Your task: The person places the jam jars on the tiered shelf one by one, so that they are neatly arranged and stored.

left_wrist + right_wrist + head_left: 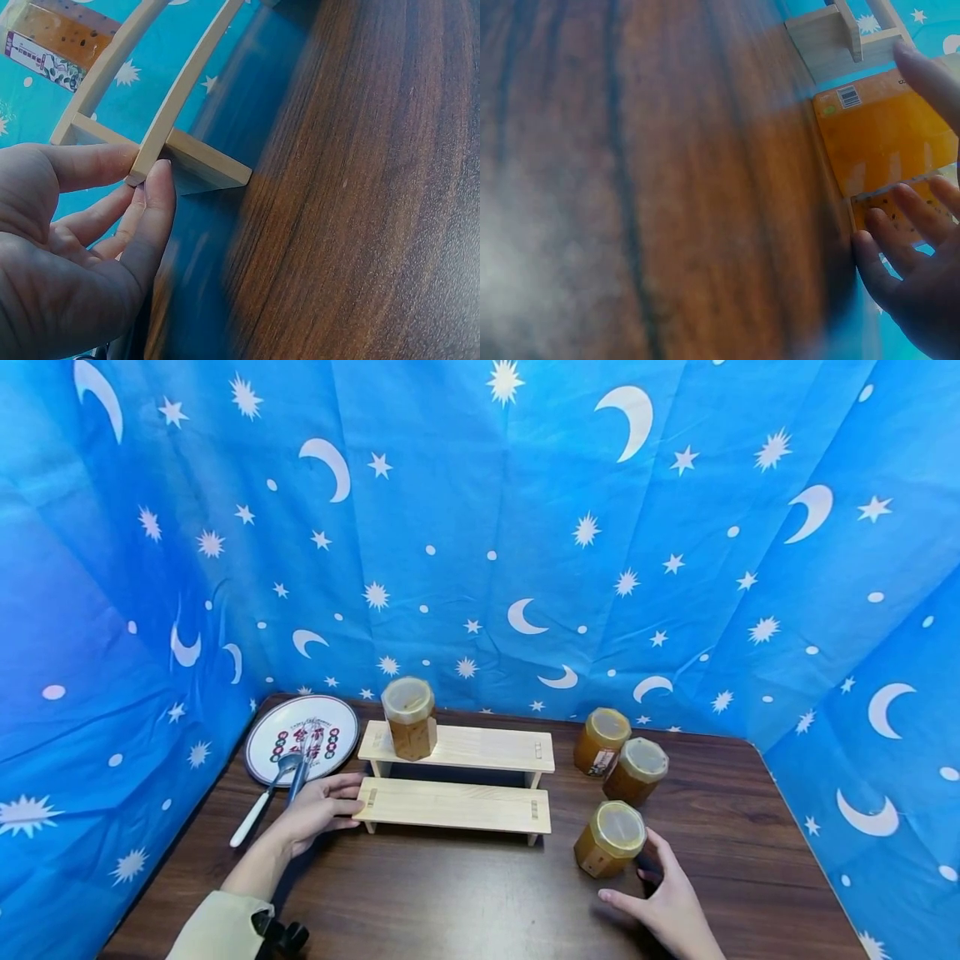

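Note:
My left hand [318,812] pinches the left end of the front, lower board of a pale two-tier wooden shelf [457,804]. In the left wrist view, thumb and fingers close on the corner of that board [187,86]. My right hand [670,900] is spread around the near right side of an amber jar [606,843] with a pale lid. The right wrist view has the hand's fingers parted beside the jar [885,135]; contact cannot be made out. Another such jar [410,722] stands on the shelf's upper tier, towards its left end.
Two more jars [602,739] [636,772] stand close together at the back right of the dark wooden table [465,902]. At the left lies a white plate [281,714] with printed characters; a white-handled spoon [255,814] leans on its rim. Blue star-patterned cloth [450,510] hangs around the table.

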Motion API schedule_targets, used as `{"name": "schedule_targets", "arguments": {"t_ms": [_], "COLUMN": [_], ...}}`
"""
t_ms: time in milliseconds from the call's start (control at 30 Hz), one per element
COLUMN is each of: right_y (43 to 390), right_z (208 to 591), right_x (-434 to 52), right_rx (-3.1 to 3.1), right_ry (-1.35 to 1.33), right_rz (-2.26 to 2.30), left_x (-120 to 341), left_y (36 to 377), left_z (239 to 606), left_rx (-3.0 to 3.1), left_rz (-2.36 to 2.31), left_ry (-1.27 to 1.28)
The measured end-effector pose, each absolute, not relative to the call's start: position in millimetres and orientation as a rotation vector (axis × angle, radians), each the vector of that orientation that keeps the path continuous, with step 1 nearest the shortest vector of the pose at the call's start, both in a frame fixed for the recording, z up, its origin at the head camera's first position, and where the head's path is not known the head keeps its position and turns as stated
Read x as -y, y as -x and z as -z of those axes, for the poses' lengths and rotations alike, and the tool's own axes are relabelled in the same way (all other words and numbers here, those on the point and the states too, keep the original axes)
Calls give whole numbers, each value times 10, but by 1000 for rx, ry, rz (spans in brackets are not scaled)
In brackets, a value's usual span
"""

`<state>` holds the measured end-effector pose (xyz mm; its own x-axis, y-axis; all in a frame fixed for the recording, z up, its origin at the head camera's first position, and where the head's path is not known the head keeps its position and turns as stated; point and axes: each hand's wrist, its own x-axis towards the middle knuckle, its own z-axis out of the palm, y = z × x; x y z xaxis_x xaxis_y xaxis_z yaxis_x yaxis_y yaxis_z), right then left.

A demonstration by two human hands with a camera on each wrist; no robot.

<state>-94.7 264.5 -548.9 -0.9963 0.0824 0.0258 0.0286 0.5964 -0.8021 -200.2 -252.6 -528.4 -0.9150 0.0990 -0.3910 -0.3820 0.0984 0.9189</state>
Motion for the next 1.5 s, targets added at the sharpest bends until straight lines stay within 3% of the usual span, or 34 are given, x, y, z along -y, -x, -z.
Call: {"name": "schedule_targets", "arguments": {"t_ms": [1500], "right_y": [1085], "right_z": [5522], "right_x": [-2531], "right_rx": [2602], "right_ry": [167], "right_rz": [-1417], "left_x": [2544], "left_y": [2005], "left_z": [5292], "left_rx": [-2025], "left_rz": [-1877], "left_ry": [251]}}
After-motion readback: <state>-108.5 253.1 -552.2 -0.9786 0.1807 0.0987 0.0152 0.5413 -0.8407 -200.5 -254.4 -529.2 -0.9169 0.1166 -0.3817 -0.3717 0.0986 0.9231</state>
